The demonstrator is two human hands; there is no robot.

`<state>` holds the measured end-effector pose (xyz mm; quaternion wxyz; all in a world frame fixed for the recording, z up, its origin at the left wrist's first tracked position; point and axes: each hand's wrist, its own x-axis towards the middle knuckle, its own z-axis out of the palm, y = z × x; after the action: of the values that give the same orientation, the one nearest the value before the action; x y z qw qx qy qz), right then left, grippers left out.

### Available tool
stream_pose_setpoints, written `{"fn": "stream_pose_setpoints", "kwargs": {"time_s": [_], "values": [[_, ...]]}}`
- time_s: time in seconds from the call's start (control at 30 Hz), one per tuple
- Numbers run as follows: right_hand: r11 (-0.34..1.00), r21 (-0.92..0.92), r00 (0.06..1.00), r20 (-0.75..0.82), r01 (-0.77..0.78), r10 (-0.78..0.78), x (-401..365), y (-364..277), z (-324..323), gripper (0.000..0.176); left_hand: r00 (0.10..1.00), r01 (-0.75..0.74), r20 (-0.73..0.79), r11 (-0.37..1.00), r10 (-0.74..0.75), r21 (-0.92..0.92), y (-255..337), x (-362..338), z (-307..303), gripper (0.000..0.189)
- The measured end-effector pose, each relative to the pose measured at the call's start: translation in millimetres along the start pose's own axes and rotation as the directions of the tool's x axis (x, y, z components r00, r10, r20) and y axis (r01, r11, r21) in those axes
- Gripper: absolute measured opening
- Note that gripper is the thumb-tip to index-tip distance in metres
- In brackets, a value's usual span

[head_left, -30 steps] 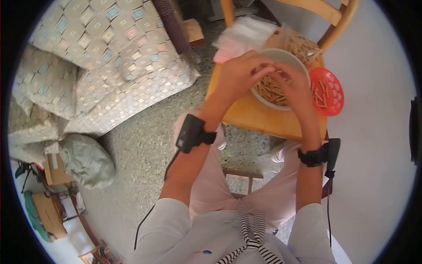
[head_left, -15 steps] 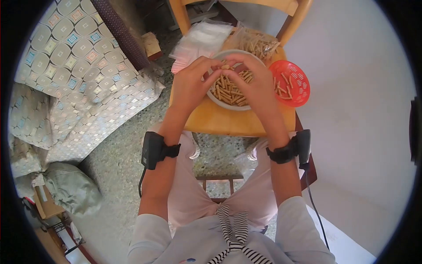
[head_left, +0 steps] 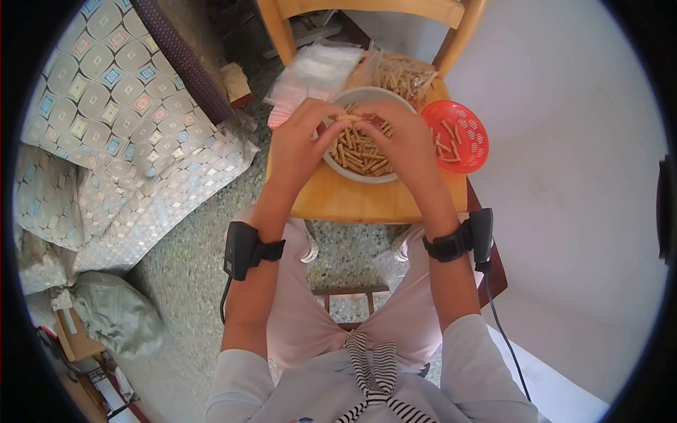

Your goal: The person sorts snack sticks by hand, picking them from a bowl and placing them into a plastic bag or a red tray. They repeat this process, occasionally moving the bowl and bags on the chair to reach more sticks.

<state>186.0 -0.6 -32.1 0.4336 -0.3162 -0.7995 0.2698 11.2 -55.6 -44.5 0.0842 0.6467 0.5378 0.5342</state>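
Note:
My left hand (head_left: 305, 138) and my right hand (head_left: 403, 141) meet above the far half of a pale round bowl (head_left: 363, 178). A small tan stick, which looks like a wooden dowel (head_left: 348, 118), lies crosswise between their fingertips. Both hands pinch it with thumb and fingers, one at each end. Below them the bowl holds many similar short dowels (head_left: 361, 156), and my hands hide part of its rim. Right of my right hand, a red plastic basket (head_left: 478, 144) contains several loose dowels.
The bowl and basket stand on a wooden chair seat (head_left: 367, 204). Behind the bowl lie clear plastic bags (head_left: 321, 67) and a bag of dowels (head_left: 402, 76). A patterned cloth cover (head_left: 134, 134) is on the left, a white wall (head_left: 564, 141) on the right.
The dowel at my fingertips now lies sideways between both hands, more of its length showing. The chair and everything on it have shifted slightly left in view.

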Motion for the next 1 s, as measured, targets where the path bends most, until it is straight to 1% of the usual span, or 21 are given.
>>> {"fn": "stream_pose_setpoints", "kwargs": {"time_s": [0.07, 0.13, 0.17, 0.2, 0.27, 0.3, 0.37, 0.4, 0.43, 0.47, 0.5, 0.53, 0.6, 0.63, 0.7, 0.73, 0.8, 0.87, 0.9, 0.97, 1.0], "values": [[1.0, -0.022, 0.999, 0.037, -0.004, 0.005, -1.4, 3.6, -0.7, 0.019, 0.994, -0.042, 0.1, 0.999, 0.039, 0.031, 2.0, -2.3, 0.0, 0.018], [0.999, -0.044, 0.997, 0.083, -0.005, 0.008, -1.9, 7.6, -0.4, 0.02, 0.991, -0.086, 0.108, 0.996, 0.083, 0.023, 1.1, -3.5, 4.0, 0.017], [0.997, -0.075, 0.988, 0.154, 0.017, -0.006, -1.6, 10.5, 1.1, 0.021, 0.985, -0.13, 0.114, 0.991, 0.127, 0.018, 0.6, -4.2, 5.5, 0.016], [0.994, -0.103, 0.974, 0.225, 0.042, -0.018, -1.2, 10.7, 2.0, 0.022, 0.986, -0.128, 0.114, 0.992, 0.126, 0.018, 3.1, -5.2, 5.7, 0.016], [0.998, -0.055, 0.971, 0.239, -0.005, 0.018, -1.5, 10.5, 2.4, 0.023, 0.992, 0.092, 0.086, 0.995, -0.094, 0.027, 8.7, -6.7, 5.3, 0.017], [0.999, -0.01, 0.967, 0.249, -0.051, 0.052, 0.5, 7.0, 1.3, 0.024, 0.992, 0.086, 0.089, 0.996, -0.088, 0.026, 7.6, -4.6, 4.2, 0.017], [0.996, -0.034, 0.97, 0.226, -0.079, 0.085, 2.4, -0.6, -6.8, 0.024, 0.988, 0.156, 0.024, 0.988, -0.156, 0.004, 5.6, -2.0, 1.1, 0.016], [0.993, -0.054, 0.971, 0.211, -0.106, 0.115, 2.7, -4.2, -9.5, 0.024, 0.987, 0.156, 0.025, 0.988, -0.156, 0.004, 6.3, -1.5, 1.1, 0.016], [0.993, -0.053, 0.971, 0.212, -0.104, 0.113, 2.0, -3.9, -9.0, 0.024, 0.985, 0.166, 0.05, 0.985, -0.163, -0.047, 7.0, -0.6, 1.0, 0.016], [0.995, -0.034, 0.983, 0.157, -0.089, 0.093, 1.3, -2.8, -7.3, 0.023, 0.983, 0.176, 0.074, 0.98, -0.169, -0.097, 6.6, -0.1, 0.2, 0.016], [0.997, -0.014, 0.992, 0.103, -0.078, 0.079, -0.2, -1.8, -5.3, 0.022, 0.982, 0.179, 0.073, 0.979, -0.173, -0.096, 5.7, -0.6, -1.2, 0.016], [0.997, -0.013, 0.991, 0.106, -0.079, 0.08, -1.0, 0.6, -3.5, 0.022, 0.982, 0.173, 0.093, 0.979, -0.164, -0.106, 4.8, -0.8, -1.9, 0.017], [0.997, 0.072, 0.999, 0.037, 0.006, -0.008, 0.3, 3.2, -1.5, 0.031, 0.982, 0.167, 0.111, 0.979, -0.154, -0.119, 2.7, -0.4, -2.5, 0.017], [0.997, 0.072, 0.999, 0.039, 0.005, -0.008, 0.3, 1.6, -0.4, 0.031, 0.986, 0.143, 0.105, 0.984, -0.132, -0.104, 1.1, -0.3, -3.3, 0.016], [0.985, 0.087, 0.989, 0.021, -0.151, 0.149, -0.1, -3.7, 4.1, 0.049, 0.989, 0.121, 0.099, 0.989, -0.112, -0.09, -0.9, 0.2, -4.9, 0.015], [0.985, 0.086, 0.988, 0.022, -0.152, 0.151, -0.8, -2.5, 7.1, 0.049, 0.989, 0.132, 0.071, 0.99, -0.128, -0.054, -1.4, 0.8, -5.8, 0.016], [0.966, 0.058, 0.965, 0.092, -0.251, 0.246, -4.1, 5.4, 16.0, 0.062, 0.989, 0.144, 0.043, 0.989, -0.143, -0.018, -1.0, 1.3, -7.2, 0.017], [0.955, 0.03, 0.952, 0.095, -0.294, 0.29, -7.9, 12.1, 29.6, 0.059, 0.981, 0.192, 0.012, 0.971, -0.195, 0.143, 0.1, 1.3, -8.0, 0.017], [0.943, 0.002, 0.939, 0.097, -0.333, 0.331, -8.2, 13.2, 33.3, 0.056, 0.981, 0.192, 0.012, 0.971, -0.195, 0.143, -3.9, 1.4, -8.2, 0.017], [0.956, 0.011, 0.949, 0.122, -0.294, 0.291, -9.1, 16.7, 35.2, 0.054, 0.994, 0.111, -0.043, 0.926, -0.102, 0.362, -15.7, 1.2, -9.4, 0.016], [0.967, 0.022, 0.958, 0.145, -0.253, 0.248, -9.2, 16.9, 35.4, 0.051, 0.994, 0.111, -0.041, 0.926, -0.103, 0.362, -17.3, 1.7, -10.9, 0.016]]}}
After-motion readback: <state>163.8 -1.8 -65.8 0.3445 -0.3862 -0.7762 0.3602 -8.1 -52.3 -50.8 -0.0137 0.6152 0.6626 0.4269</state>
